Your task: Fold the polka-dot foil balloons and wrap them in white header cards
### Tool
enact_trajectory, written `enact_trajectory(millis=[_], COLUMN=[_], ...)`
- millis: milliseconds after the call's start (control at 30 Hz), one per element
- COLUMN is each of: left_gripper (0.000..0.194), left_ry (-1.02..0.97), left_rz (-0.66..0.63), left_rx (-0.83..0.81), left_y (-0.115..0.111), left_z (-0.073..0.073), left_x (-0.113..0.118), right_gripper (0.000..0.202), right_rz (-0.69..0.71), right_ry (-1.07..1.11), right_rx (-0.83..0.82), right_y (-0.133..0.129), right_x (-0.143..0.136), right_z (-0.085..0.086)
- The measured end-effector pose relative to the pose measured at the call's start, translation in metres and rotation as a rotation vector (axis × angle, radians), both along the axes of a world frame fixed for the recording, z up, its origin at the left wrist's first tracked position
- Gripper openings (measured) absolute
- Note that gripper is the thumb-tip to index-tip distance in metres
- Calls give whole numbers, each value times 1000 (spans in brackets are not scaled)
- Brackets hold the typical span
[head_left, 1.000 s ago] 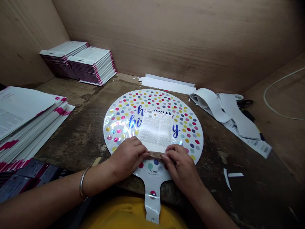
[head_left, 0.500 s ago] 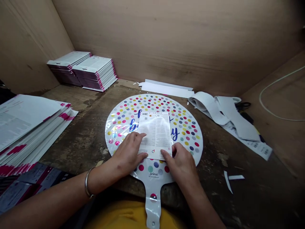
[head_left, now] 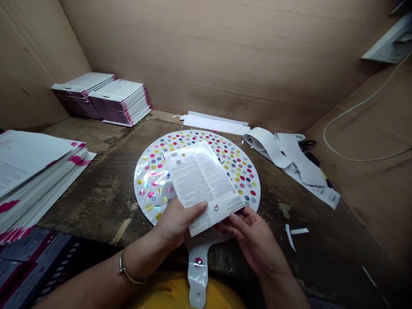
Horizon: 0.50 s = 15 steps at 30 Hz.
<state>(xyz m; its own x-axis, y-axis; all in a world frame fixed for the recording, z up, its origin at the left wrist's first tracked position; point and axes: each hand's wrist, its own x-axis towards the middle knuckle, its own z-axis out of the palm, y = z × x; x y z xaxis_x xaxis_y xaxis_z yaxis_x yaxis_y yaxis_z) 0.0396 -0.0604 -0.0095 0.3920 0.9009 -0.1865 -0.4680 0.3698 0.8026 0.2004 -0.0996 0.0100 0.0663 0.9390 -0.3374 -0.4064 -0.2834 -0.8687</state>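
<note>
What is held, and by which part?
A printed white packet: the left hand grips its left edge near the bottom. The right hand is at its lower right corner; whether it grips is unclear.

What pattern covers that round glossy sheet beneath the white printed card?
The round glossy sheet is white with multicoloured dots; see the head view.

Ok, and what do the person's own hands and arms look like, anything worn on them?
Both the left hand and the right hand are without gloves, and no sleeves show on the forearms. A slim, silver-coloured metal bangle circles the left wrist; none shows on the right. Yellow cloth shows at the lap.
</note>
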Motion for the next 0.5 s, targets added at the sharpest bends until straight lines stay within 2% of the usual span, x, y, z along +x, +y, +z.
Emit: enact_trajectory(millis=[133,200,267,333,433,500], left_gripper=[48,47,46,46,46,45], left_ry=[44,61,72,90,122,145], left_rz=[58,49,41,68,85,62], left_rx=[29,22,24,53,81,101], left_y=[-2,-2,-2,-1,0,0], left_z=[-2,-3,-3,-4,-5,-4], left_x=[3,2,0,-2,-2,-1], right_gripper=[48,49,48,47,40,31], right_rz=[-73,-35,59,50,-89,-8], right_ry=[100,108,11,-290,-1004,-1331], right_rx=[15,30,43,115,397,621], right_y=[-4,-5,-7,-9,-8,-5], right_x=[-16,-18,-11,2,16,14], right_z=[-9,-10,-9,-4,3,7])
